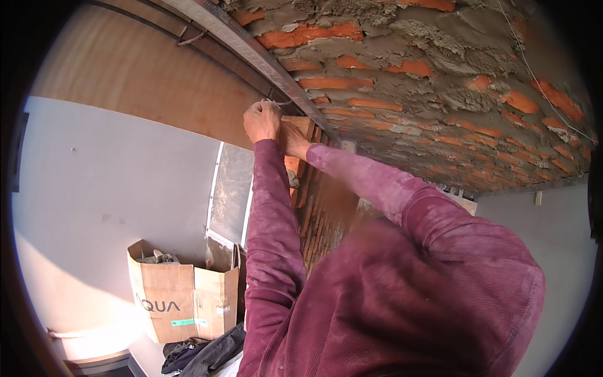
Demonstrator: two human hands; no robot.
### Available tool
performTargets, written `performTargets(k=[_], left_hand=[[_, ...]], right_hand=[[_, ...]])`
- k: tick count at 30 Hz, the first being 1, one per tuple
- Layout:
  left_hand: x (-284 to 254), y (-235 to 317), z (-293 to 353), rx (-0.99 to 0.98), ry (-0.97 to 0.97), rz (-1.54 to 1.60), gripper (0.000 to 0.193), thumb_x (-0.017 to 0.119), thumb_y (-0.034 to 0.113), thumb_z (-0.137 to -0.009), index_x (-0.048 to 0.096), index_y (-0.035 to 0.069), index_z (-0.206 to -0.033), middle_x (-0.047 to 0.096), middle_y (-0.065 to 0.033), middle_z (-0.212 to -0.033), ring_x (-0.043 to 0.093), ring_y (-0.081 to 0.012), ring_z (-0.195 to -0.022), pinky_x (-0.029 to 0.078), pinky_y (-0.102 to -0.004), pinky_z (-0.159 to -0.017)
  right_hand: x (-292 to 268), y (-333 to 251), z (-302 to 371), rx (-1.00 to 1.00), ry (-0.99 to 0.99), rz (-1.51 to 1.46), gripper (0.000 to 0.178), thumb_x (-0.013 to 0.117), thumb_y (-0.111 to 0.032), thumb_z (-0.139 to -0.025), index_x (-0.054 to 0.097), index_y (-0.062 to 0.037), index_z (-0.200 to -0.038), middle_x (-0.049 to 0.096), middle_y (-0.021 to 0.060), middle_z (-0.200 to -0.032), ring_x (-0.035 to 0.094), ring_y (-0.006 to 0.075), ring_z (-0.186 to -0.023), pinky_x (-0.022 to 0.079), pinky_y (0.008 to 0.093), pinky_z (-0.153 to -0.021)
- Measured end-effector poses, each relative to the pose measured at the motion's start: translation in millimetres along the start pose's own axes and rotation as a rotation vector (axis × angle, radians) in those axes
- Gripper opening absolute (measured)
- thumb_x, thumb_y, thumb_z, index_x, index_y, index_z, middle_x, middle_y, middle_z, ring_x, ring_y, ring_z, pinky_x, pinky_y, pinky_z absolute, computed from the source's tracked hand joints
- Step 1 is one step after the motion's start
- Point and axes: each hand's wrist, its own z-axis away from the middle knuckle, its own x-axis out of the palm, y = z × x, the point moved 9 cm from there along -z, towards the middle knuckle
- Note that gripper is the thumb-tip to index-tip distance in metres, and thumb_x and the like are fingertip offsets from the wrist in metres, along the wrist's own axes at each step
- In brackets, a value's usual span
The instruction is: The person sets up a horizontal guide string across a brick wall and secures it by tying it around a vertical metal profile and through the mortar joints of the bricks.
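Both my arms, in dusty maroon sleeves, reach up to the corner where a metal beam meets the brickwork. My left hand [262,122] is closed, its fingertips pinched together beside a thin pale strand, perhaps wire or string [281,103]. Whether the strand runs into those fingers is too small to tell. Just to the right, my right hand [293,141] is close against the left one, its fingers mostly hidden behind it. The long grey metal beam [251,47] passes right above my hands. Orange bricks [303,125] show directly beside my right hand.
A rough wall of orange brick and grey mortar [402,81] spreads across the upper right. A brown wooden panel [125,69] lies at upper left, above a pale grey panel [119,169]. Below stand an open cardboard box [166,292] holding rubble and some dark cloth [210,355].
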Motion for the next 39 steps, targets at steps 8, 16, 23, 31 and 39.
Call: performTargets(k=[8,16,23,31,39], left_hand=[[46,-25,-3,-0.32,-0.047,0.905,0.017,0.063,0.002,-0.084,0.068,-0.007,-0.097,0.069,-0.0074,-0.09,0.062,-0.0148,-0.074,0.049,-0.0255,-0.068],[54,-57,16,-0.268,0.125,1.006,0.023,0.061,0.004,-0.086,0.068,-0.008,-0.104,0.07,-0.0096,-0.096,0.063,-0.0134,-0.083,0.049,-0.0253,-0.077],[30,-22,27,-0.045,0.256,0.732,0.021,0.06,0.015,-0.088,0.068,-0.003,-0.096,0.071,-0.0149,-0.084,0.065,-0.0169,-0.075,0.049,-0.0315,-0.07],[9,-8,26,0.034,0.19,0.422,0.033,0.053,0.038,-0.089,0.07,0.01,-0.095,0.064,-0.0209,-0.086,0.063,-0.0389,-0.083,0.048,-0.0439,-0.071],[2,-2,17,0.094,0.175,0.454,0.032,0.057,0.036,-0.085,0.072,0.01,-0.095,0.068,-0.0186,-0.086,0.066,-0.0332,-0.084,0.05,-0.0383,-0.072]], right_hand=[[-35,2,-8,-0.288,0.134,0.04,0.037,0.054,-0.016,-0.086,0.05,-0.0081,-0.122,0.062,0.0264,-0.103,0.058,0.0469,-0.093,0.048,0.0506,-0.075],[-122,-123,-13,-0.359,0.073,0.307,0.019,0.058,-0.009,-0.079,0.064,0.003,-0.093,0.065,0.0237,-0.095,0.062,0.0414,-0.089,0.05,0.048,-0.078],[-53,-108,-81,-0.115,-0.408,0.804,0.034,0.063,-0.012,-0.075,0.065,0.0009,-0.107,0.066,0.0224,-0.097,0.063,0.0375,-0.096,0.05,0.0463,-0.083],[-87,-105,-74,-0.132,-0.186,0.208,0.041,0.067,-0.011,-0.073,0.066,-0.0012,-0.113,0.071,0.0144,-0.086,0.068,0.0235,-0.079,0.053,0.0328,-0.073],[-100,-125,-47,0.022,-0.26,0.08,0.03,0.071,-0.014,-0.078,0.068,0.0024,-0.103,0.065,0.0029,-0.076,0.059,0.0098,-0.07,0.048,0.0245,-0.065]])
